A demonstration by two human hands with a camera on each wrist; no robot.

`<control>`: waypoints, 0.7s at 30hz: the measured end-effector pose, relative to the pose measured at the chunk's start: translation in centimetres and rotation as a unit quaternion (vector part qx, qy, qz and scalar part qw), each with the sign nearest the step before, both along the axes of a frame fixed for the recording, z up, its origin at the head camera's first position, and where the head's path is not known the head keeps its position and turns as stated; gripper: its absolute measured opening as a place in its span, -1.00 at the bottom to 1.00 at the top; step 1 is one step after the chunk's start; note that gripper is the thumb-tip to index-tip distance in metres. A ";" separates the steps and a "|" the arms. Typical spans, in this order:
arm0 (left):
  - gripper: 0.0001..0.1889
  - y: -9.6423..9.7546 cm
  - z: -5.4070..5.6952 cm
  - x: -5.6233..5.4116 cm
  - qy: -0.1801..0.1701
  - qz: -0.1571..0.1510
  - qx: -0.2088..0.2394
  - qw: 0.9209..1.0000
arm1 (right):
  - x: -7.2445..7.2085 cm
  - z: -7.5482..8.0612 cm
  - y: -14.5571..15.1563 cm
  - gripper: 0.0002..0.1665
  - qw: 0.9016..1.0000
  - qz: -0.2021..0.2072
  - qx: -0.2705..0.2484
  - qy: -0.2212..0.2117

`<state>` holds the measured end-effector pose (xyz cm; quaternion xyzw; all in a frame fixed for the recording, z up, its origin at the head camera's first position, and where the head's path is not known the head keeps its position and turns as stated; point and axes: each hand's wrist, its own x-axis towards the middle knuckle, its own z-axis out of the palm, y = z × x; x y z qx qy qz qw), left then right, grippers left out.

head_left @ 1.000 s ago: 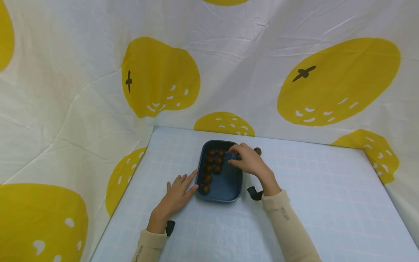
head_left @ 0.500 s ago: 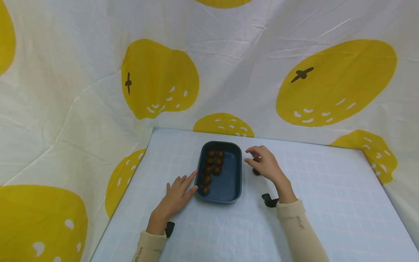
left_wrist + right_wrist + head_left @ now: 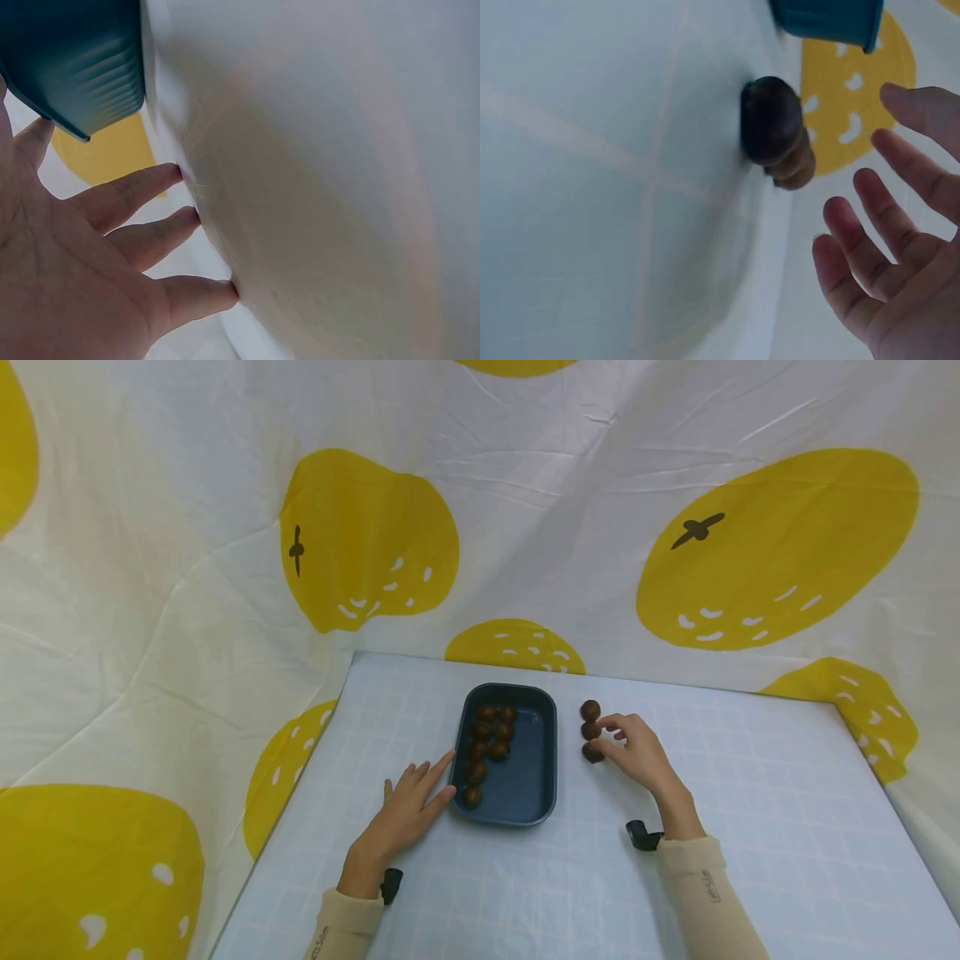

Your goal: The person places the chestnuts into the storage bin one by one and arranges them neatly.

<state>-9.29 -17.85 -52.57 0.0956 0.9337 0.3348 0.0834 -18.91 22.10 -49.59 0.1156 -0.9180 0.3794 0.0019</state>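
In the head view a dark blue tray (image 3: 540,810) holds several brown, rounded chestnuts (image 3: 475,772), gathered along its left side. To its right, three more chestnuts (image 3: 591,710) stand in a short column on the tabletop. My right hand (image 3: 636,753) is just beside the nearer ones, fingers loosely bent. The right wrist view shows that hand (image 3: 900,255) with nothing in its fingers, apart from the dark, glossy chestnut (image 3: 771,120). My left hand (image 3: 405,810) is spread at the tray's left rim; in the left wrist view its fingertips (image 3: 225,291) rest on the table.
A pale checked cloth (image 3: 495,893) covers the table. Behind and to the left hangs a white sheet (image 3: 540,552) printed with yellow fruit, meeting the table's back edge. A black wrist camera mount (image 3: 643,835) sits on the right wrist.
My right hand has moved from over the tray to the right, past the chestnuts outside it. Three chestnuts there now show in a column. The left hand and tray stay put.
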 end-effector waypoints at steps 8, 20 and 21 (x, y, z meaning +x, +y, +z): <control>-0.37 0.0 0.2 0.1 -0.009 0.000 -0.005 1.000 | -0.1 -2.2 0.7 -0.60 0.999 -0.004 0.028 -0.038; -0.37 0.0 0.0 0.0 -0.004 0.000 -0.003 1.000 | -0.1 -3.0 0.6 -0.60 0.996 -0.003 0.065 -0.053; -0.37 0.0 0.0 0.0 -0.005 0.000 -0.002 1.000 | -0.1 -3.0 0.6 -0.60 0.996 -0.004 0.069 -0.054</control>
